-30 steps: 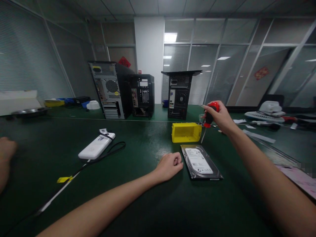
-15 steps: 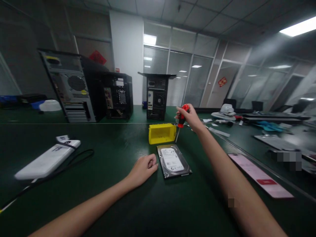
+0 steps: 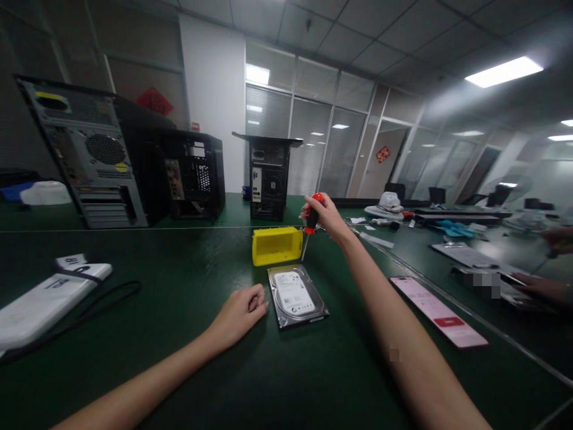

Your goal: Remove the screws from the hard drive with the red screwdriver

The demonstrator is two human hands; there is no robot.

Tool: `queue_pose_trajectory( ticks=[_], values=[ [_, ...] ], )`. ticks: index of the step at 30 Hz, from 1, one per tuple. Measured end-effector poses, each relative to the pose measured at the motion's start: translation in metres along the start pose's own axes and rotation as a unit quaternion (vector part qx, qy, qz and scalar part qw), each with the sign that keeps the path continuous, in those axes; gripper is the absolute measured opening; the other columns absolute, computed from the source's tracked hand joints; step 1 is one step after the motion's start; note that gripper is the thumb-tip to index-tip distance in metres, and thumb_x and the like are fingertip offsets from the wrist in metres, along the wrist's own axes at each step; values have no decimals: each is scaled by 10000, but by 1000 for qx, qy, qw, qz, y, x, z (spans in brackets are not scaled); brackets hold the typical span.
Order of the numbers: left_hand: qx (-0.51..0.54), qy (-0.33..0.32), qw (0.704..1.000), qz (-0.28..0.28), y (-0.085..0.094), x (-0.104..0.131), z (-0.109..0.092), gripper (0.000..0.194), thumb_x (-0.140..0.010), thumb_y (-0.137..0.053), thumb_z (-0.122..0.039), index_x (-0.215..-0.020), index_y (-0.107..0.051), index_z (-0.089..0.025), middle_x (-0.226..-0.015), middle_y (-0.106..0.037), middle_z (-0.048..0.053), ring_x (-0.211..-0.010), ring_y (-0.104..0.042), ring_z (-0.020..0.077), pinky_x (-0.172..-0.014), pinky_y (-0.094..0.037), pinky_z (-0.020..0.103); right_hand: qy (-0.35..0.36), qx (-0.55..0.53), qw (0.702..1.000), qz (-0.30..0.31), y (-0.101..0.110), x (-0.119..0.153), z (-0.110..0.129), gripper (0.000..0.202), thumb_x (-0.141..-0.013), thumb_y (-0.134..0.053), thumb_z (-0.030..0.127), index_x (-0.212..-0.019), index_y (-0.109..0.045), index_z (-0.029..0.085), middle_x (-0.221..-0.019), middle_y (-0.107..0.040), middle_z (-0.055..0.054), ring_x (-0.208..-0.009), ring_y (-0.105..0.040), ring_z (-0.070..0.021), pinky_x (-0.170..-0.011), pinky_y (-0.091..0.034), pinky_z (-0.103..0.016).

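Note:
A hard drive [image 3: 296, 295] with a white label lies flat on the green table, label up. My left hand [image 3: 239, 309] rests on the table just left of it, fingers curled closed with nothing visible in them. My right hand [image 3: 330, 216] grips a red and black screwdriver [image 3: 314, 222], its shaft pointing down. The tip is behind the drive's far edge, close to the right end of a yellow plastic box [image 3: 277, 246]. Whether the tip touches the box or the table I cannot tell. The box stands on its side with its hollow facing me.
Three computer cases [image 3: 268, 179] stand along the back. A white power bank [image 3: 58, 301] with a black cable lies left. On the right is a phone with a pink screen [image 3: 441, 310]. Beyond it, another person's hand [image 3: 548, 288] works at a flat device.
The view has turned to the right, so everything sits further left in it, and another person's hands show at the right edge. My hands keep about the same places beside the drive.

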State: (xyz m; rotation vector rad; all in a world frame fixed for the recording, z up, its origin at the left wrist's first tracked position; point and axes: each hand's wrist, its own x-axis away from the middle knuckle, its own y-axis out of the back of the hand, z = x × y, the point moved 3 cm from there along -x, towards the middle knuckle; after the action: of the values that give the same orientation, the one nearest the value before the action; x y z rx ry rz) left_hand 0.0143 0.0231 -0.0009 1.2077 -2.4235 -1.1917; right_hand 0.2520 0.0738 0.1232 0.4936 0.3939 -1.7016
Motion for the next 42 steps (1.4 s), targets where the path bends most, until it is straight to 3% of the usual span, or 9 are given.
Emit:
queue_pose_trajectory(
  ticks=[8,14,21,27,30,37,39,42],
  values=[
    [-8,6,1000,0,2,1,-4,170,-788,-442,-281,-653,-406,-186,-619,-432,-40,-608,-416,131,-560,-261,230,29,28,999,-13,-8,4,2,371,-690,-653,505,-857,-439,252,-622,-520,84,-500,-521,-72,-513,-503,-225],
    [-3,-7,1000,-12,0,1,-2,197,-802,-455,-313,-662,-414,-181,-627,-428,-41,-617,-418,126,-575,-279,229,-2,-12,999,-45,-3,-3,-4,408,-718,-540,625,-827,-446,243,-549,-460,80,-466,-527,-96,-483,-510,-264],
    [11,-1,1000,-28,0,3,-3,244,-841,-435,-380,-728,-490,-171,-670,-490,-26,-653,-457,129,-583,-307,222,40,-9,996,-79,5,-2,-5,437,-638,-702,490,-808,-403,222,-702,-570,64,-551,-586,-86,-605,-539,-272],
    [10,-1,998,-68,1,4,-2,272,-871,-410,-382,-773,-536,-162,-664,-514,-23,-644,-474,127,-603,-333,230,50,12,998,-43,2,2,-3,374,-720,-621,472,-970,-449,253,-638,-520,85,-510,-528,-78,-525,-504,-233],
    [13,6,996,-91,2,5,-1,230,-861,-447,-360,-801,-543,-159,-693,-536,-13,-665,-488,131,-618,-354,233,17,-23,999,-39,4,0,-6,324,-751,-547,491,-955,-480,248,-658,-507,70,-538,-539,-92,-525,-515,-258],
    [63,10,988,-142,4,6,7,73,-796,-563,-215,-824,-515,-167,-793,-579,6,-762,-536,133,-678,-409,230,24,-23,996,-81,11,1,-2,405,-603,-736,394,-843,-456,228,-748,-569,45,-644,-604,-119,-674,-537,-313],
    [69,14,986,-149,3,7,8,63,-786,-570,-183,-816,-517,-169,-794,-584,5,-764,-542,132,-680,-419,230,15,-6,997,-75,11,3,-2,377,-624,-730,385,-863,-475,243,-735,-561,40,-592,-580,-113,-656,-526,-306],
    [82,17,985,-150,2,9,9,77,-764,-594,-167,-809,-531,-167,-799,-592,9,-765,-554,136,-674,-433,231,4,-18,996,-83,11,2,-3,180,-748,-609,384,-843,-539,248,-734,-547,-4,-585,-557,-116,-606,-499,-280]
  ],
)
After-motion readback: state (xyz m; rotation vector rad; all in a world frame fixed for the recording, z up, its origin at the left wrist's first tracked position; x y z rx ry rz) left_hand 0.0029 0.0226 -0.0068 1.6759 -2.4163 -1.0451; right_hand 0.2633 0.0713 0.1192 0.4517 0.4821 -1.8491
